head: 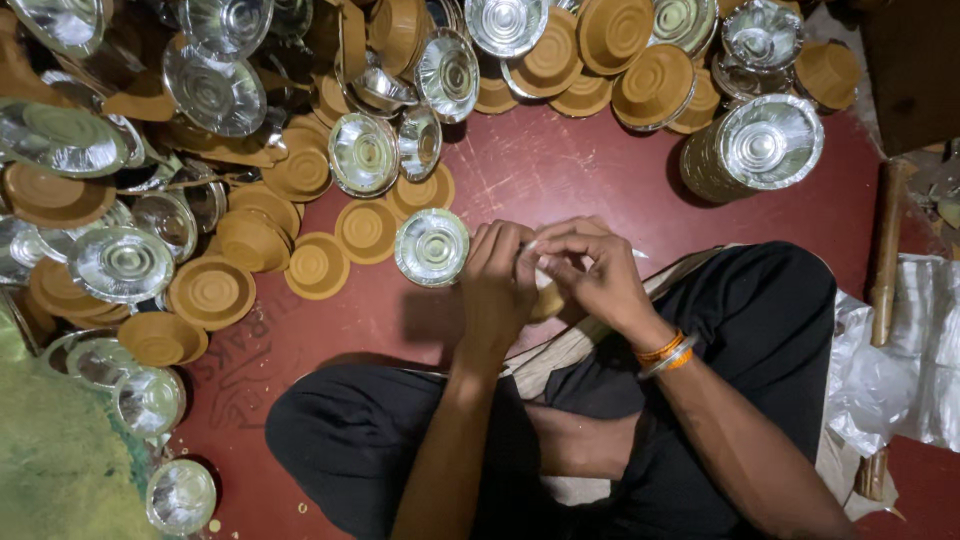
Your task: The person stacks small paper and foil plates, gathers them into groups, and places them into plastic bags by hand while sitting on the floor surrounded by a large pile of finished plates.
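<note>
Two hands meet above our crossed legs: our left hand (497, 285) and right hand (592, 272) pinch closed on a small brown bowl (547, 300), the loose silver bowl (432, 247) at nine o'clock.

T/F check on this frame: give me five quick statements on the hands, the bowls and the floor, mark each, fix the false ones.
1. Both hands, left hand and right hand, meet over the lap. True.
2. The bowls are all blue plastic. False: they are brown outside, silver inside.
3. A bangle sits on the right wrist. True.
4. The floor is green. False: it is dark red.
5. The stack of bowls stands apart from the pile, to the right hand's side. True.
</note>
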